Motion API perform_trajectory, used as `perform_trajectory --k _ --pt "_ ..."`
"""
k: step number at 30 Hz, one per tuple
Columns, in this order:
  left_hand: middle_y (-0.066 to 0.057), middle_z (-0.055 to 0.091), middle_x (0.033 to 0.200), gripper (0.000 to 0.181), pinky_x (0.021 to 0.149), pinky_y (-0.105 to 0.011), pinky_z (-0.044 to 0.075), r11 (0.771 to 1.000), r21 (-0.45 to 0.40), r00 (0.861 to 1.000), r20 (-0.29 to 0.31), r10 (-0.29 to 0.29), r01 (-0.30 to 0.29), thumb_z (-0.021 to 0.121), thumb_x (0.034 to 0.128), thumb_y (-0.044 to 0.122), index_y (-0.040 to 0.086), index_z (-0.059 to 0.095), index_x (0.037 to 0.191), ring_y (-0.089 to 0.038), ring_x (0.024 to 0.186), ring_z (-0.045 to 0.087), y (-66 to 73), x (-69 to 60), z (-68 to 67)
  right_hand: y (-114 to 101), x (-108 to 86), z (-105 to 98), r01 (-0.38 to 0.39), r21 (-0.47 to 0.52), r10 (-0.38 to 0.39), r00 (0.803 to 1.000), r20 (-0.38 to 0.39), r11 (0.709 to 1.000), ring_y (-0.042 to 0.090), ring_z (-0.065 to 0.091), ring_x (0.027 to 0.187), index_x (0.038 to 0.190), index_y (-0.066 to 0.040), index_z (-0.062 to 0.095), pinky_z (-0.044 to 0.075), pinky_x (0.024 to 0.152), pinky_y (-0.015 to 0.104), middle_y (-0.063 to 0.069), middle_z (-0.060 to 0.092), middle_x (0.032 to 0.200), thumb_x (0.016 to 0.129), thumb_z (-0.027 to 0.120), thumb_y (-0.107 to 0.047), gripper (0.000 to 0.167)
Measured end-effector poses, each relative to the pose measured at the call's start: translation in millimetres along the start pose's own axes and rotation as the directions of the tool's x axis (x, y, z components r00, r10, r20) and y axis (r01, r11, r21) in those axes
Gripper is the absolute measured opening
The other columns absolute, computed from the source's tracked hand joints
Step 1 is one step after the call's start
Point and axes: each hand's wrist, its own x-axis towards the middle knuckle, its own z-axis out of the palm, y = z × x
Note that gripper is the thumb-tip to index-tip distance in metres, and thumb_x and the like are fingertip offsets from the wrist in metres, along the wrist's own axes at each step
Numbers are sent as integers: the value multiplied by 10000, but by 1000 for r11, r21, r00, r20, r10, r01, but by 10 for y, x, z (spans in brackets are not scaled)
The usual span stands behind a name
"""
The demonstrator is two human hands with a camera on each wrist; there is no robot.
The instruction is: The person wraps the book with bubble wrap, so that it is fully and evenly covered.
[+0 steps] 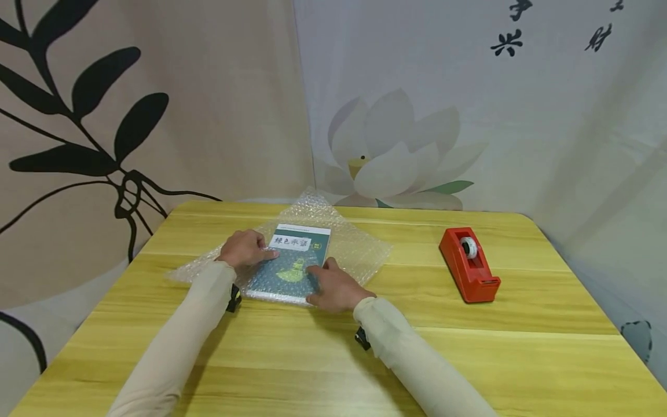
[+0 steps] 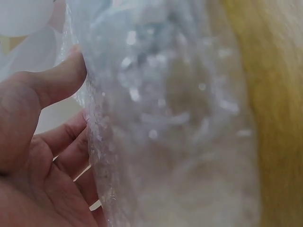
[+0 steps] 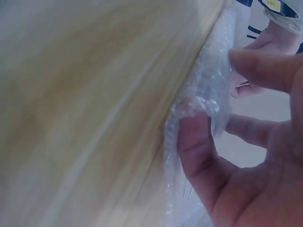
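Note:
A dark green book (image 1: 293, 271) with a white title label and a pale yellow-green figure lies on a sheet of clear bubble wrap (image 1: 359, 243). A layer of the wrap covers the book's lower part. At the book's left side, my left hand (image 1: 243, 250) holds the wrap, its thumb reaching over the cover. My right hand (image 1: 339, 288) is at the lower right corner. In the right wrist view its thumb (image 3: 196, 146) presses into the wrap's edge, with a finger on the other side. Some left fingertips are hidden behind the wrap (image 2: 156, 118) in the left wrist view.
A red tape dispenser (image 1: 469, 266) with a roll of tape stands on the right of the wooden table (image 1: 542, 370). Printed cloth (image 1: 234, 104) hangs behind the table's far edge. The wrap's corners spread out left, right and behind the book.

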Motion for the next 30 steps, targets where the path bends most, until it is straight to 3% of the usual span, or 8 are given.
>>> perform_trajectory --k 16,19,24,30 --pt "0 513 678 372 527 -276 359 1000 -27 1000 24 -11 12 728 900 444 101 626 798 -139 602 441 25 -9 -12 10 29 7 -2 -57 1 1000 -19 998 129 514 766 1497 -165 472 496 738 285 152 469 1324 931 714 -347 642" --pt "-41 592 758 376 544 -282 390 999 -35 999 32 -6 7 731 894 451 84 658 848 -159 638 487 13 -21 -33 14 34 16 -7 -55 6 1000 -17 998 132 522 771 1495 -172 475 499 736 285 147 470 1318 927 719 -348 642" --pt "-130 689 1027 428 646 -318 485 998 -60 999 29 16 -14 740 880 467 62 687 1007 -233 825 605 -13 -21 -91 11 38 16 -12 -64 11 1000 -17 998 139 530 781 1488 -186 479 502 725 288 138 473 1298 918 728 -359 646" --pt "-170 685 1129 299 793 -385 545 976 -209 998 -26 54 -58 671 960 316 43 683 1082 -293 985 634 -21 79 -126 6 38 0 -16 -62 15 1000 -17 998 144 536 770 1493 -187 468 498 705 294 133 472 1302 915 731 -364 658"
